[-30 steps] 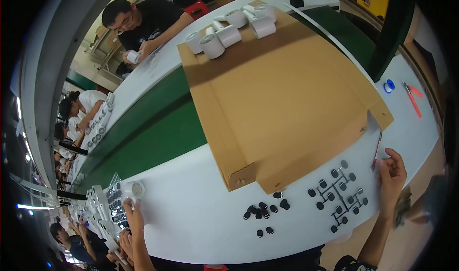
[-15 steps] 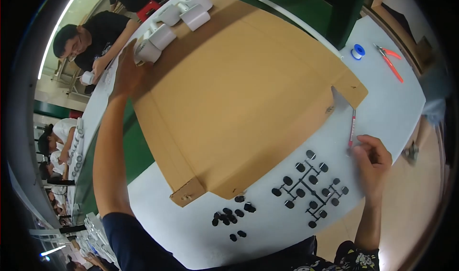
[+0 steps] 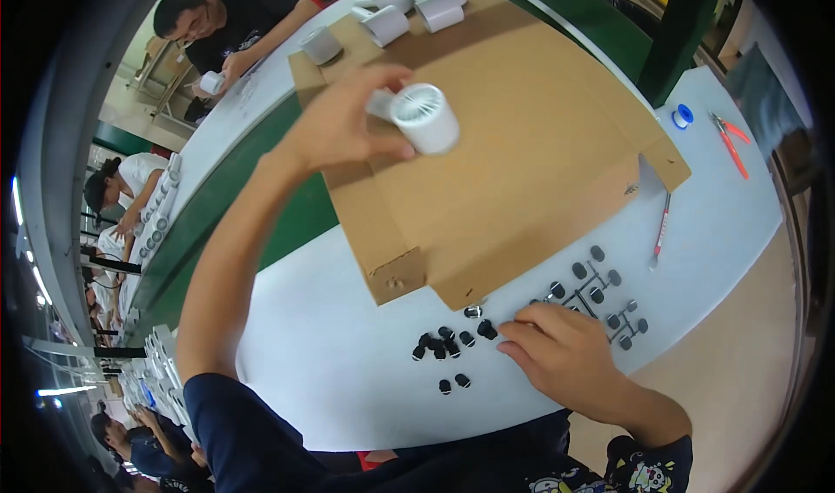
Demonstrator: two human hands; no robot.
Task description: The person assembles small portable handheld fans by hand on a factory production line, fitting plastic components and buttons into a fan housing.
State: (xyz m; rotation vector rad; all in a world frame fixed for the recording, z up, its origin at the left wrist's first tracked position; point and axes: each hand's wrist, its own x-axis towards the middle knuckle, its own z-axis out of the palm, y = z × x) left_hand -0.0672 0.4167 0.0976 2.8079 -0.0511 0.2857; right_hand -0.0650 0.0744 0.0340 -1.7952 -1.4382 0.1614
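Observation:
My left hand [image 3: 344,119] is closed around the handle part of a small white fan [image 3: 426,121], lifted over the cardboard sheet [image 3: 513,158]. The fan's round slotted grille faces up towards me. Lower right, my right hand [image 3: 561,349] has its thumb and fingers drawn together beside a loose cluster of small black oval caps [image 3: 448,343]. Its fingertips are close to the cluster's right edge; whether a cap is between them I cannot make out. Partly behind this hand lies a black plastic frame [image 3: 596,295] with more oval caps attached.
More white fans [image 3: 387,25] stand at the sheet's far edge. On the white table [image 3: 348,389] to the right lie a thin red-and-white tool [image 3: 663,230], a blue spool [image 3: 683,116] and red-handled cutters [image 3: 732,149]. A co-worker [image 3: 230,28] sits across the green strip [image 3: 304,223].
My left hand has taken a white fan from the far edge and brought it nearer and rightward. My right hand has moved left from beside the thin tool to the black caps.

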